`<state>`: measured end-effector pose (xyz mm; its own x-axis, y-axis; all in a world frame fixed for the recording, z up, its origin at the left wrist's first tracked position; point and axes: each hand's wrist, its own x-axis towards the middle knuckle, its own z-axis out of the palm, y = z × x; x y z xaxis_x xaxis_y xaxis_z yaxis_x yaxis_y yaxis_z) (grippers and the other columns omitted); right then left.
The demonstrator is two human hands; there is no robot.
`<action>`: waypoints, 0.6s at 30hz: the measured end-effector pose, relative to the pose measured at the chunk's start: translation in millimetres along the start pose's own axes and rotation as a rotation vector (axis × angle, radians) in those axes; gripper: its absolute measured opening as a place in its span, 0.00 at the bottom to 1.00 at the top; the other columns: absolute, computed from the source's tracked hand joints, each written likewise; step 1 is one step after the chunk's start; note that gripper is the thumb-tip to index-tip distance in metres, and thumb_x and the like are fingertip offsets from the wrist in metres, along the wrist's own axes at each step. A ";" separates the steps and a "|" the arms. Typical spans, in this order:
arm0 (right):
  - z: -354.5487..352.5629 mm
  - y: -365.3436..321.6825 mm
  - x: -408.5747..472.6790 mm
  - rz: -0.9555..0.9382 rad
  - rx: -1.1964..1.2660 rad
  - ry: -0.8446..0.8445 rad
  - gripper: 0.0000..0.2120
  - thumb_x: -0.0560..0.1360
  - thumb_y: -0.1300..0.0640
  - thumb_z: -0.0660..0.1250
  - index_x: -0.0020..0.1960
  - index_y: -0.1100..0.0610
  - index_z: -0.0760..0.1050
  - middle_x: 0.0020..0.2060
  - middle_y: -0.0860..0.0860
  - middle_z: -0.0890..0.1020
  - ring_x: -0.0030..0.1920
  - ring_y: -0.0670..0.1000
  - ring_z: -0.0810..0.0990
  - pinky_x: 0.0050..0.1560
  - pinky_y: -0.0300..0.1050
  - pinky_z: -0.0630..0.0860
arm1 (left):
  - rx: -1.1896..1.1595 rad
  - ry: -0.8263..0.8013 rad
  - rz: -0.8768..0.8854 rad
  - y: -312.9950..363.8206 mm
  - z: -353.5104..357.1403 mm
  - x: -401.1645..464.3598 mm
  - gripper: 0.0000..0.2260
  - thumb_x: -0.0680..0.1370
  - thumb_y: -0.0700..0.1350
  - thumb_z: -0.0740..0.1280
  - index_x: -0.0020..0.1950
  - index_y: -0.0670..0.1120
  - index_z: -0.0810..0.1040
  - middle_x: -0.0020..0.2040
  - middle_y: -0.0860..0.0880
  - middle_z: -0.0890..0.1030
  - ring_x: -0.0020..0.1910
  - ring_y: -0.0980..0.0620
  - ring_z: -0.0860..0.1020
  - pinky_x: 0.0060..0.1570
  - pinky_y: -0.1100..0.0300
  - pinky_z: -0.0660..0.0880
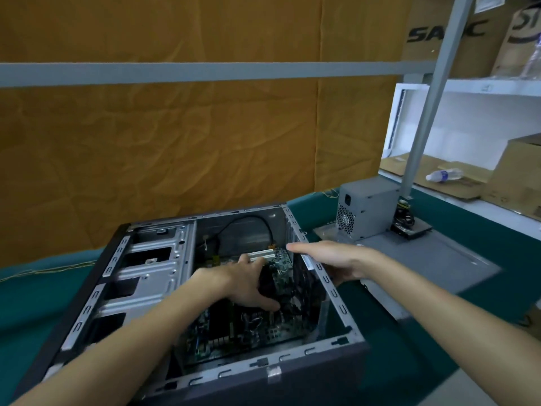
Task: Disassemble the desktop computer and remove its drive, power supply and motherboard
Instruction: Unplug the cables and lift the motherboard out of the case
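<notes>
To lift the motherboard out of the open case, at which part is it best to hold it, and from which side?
Probably by its bare edges, from above through the open top of the case. The motherboard lies flat on the case floor, walled in, and its face is crowded with parts. The left hand already reaches in from above.

Your left arm comes up from the low left and goes down inside the open computer case (205, 373). Your left hand (248, 284) is deep in the case, fingers and thumb curled round a black part I cannot name. Your right arm comes in from the right side. Your right hand (330, 259) lies flat at the case's right wall, fingers straight and together, pointing left, thumb tucked down outside the wall
</notes>
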<state>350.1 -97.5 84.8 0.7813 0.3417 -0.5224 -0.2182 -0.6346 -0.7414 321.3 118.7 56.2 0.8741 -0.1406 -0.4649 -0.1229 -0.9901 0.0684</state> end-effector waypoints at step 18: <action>27.2 -11.2 13.1 -0.100 0.099 0.512 0.06 0.79 0.67 0.58 0.54 0.59 0.69 0.45 0.53 0.73 0.40 0.52 0.74 0.38 0.46 0.71 | -0.252 -0.042 -0.211 29.2 18.7 -4.8 0.49 0.70 0.75 0.64 0.83 0.56 0.46 0.82 0.43 0.48 0.77 0.38 0.62 0.71 0.46 0.67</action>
<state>346.8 -67.0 74.8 0.9812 -0.0006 -0.1930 -0.1629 -0.5394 -0.8261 304.8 90.4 44.0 0.8474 0.0623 -0.5273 0.1832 -0.9664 0.1802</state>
